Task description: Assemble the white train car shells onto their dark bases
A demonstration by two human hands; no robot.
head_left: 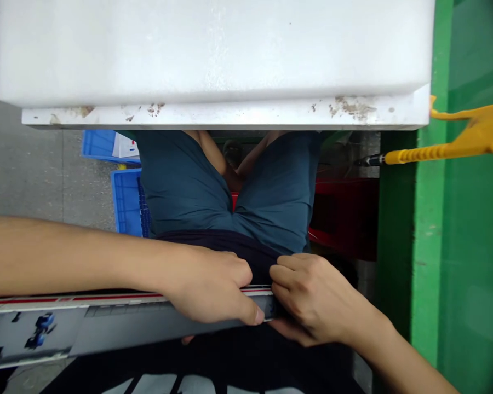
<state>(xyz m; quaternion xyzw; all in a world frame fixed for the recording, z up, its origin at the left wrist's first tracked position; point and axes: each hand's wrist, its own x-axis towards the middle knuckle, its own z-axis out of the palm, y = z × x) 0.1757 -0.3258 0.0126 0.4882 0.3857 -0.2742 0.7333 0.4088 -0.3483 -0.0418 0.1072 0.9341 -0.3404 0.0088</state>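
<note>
Left hand [205,284] and right hand [312,298], fingers closed on the edge of a red-striped grey panel [123,328], navy fabric [238,246] against it, teal cloth [184,186] beyond.

Between my left hand [205,287] and right hand [312,298] runs a long panel [127,328], white and grey, with a thin red stripe along its edge and a small blue print toward its far end. Closest to me, black fabric [189,361] carries white bars. Beyond my hands I see dark navy cloth [217,243], a teal garment [184,186], blue crates [126,202] with a grid pattern and a red crate [345,219]. A white plastic slab [213,54] is blotched brown along its lip. Off to the right are a green painted wall [431,219] and a yellow tool handle [427,153]; the floor [33,164] is speckled grey.
</note>
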